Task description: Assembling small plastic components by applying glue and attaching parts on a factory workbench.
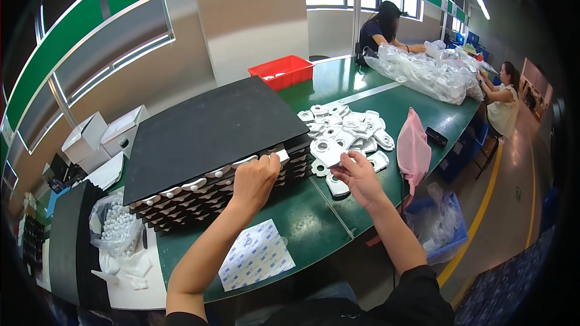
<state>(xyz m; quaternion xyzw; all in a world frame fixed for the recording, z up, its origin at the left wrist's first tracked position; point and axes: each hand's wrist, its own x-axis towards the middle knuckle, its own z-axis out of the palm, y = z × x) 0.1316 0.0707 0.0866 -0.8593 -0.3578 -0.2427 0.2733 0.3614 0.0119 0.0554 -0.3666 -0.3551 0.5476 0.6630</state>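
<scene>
My right hand (357, 180) pinches a flat white plastic part (327, 152) with a round hole, holding it over a heap of similar white parts (356, 125) on the green table. My left hand (258, 180) is closed at the front edge of a black layered stack (217, 133). A small white piece (282, 156) shows just beside its fingers; whether they grip it is unclear. White parts with round knobs poke out between the stack's layers, under a flat black top sheet.
A printed sheet (257, 256) lies near the front edge. Left are a bag of white balls (118, 226) and black sheets (66, 247). Behind stands a red bin (283, 72); to the right, a pink mesh bag (413, 148) and blue crate (438, 226). Two people work farther off.
</scene>
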